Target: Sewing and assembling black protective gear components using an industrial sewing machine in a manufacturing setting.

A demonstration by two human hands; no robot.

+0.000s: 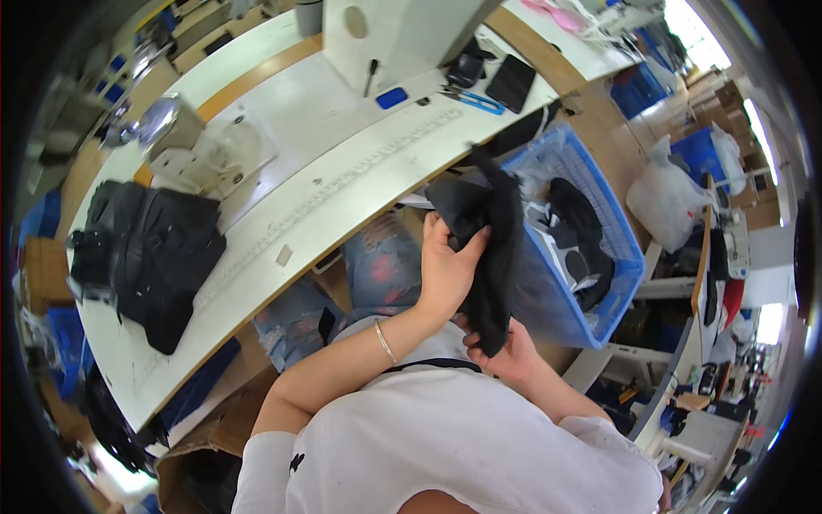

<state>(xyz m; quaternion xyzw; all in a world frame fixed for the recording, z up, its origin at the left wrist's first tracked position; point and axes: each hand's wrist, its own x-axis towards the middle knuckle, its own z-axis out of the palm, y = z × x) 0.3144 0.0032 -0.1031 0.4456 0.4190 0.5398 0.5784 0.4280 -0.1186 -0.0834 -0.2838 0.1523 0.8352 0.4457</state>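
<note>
A piece of black cloth (pixel 492 248) hangs between my two hands, in front of my body and beyond the table's near edge. My left hand (pixel 449 270) is closed on its upper part, thumb pressing from the side. Lower down, my right hand (pixel 507 349) pinches the bottom end, with some fingers hidden behind the fabric. Just right of the cloth stands a blue plastic crate (pixel 632 278) that holds black and white pieces and clear plastic. I cannot make out what kind of garment part the cloth is.
A white sewing table (pixel 282 224) curves across the view, bearing a sewing machine (pixel 193 158) and a heap of black fabric (pixel 158 248). Blue-handled scissors (pixel 479 103) and a black phone (pixel 511 83) lie at its right end. Behind my left arm is a cardboard box (pixel 193 467).
</note>
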